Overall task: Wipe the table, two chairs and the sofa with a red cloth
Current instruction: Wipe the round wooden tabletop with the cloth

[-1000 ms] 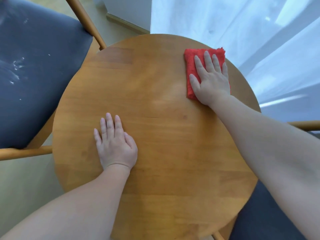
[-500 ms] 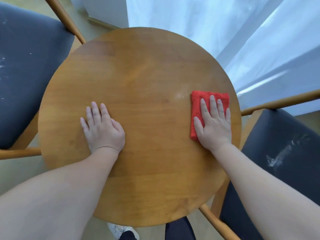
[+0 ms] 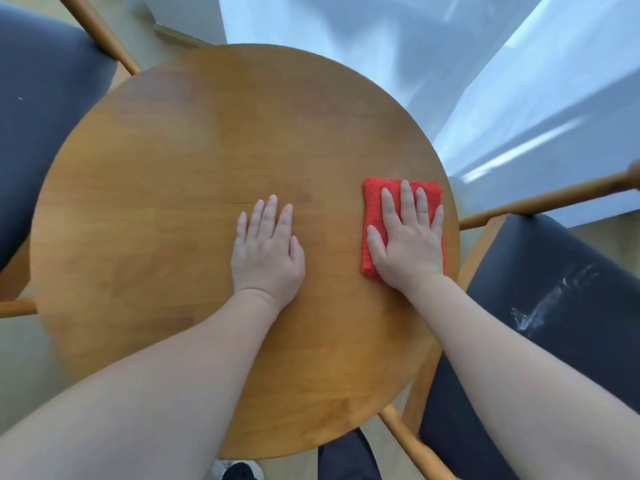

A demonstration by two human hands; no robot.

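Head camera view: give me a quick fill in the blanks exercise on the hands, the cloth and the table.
1. The right hand presses flat on a folded ____ cloth.
2. The left hand lies flat on the bare table, holding ____.
3. The cloth sits near the table's ____ edge.
Missing words: red; nothing; right.

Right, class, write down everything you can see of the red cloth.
The red cloth is a bright, fuzzy-looking fabric folded into a thick rectangular pad. It lies flat on the round wooden table, near its right edge. The right hand presses on it palm-down with straight, spread fingers, covering most of it; its left and far edges show.
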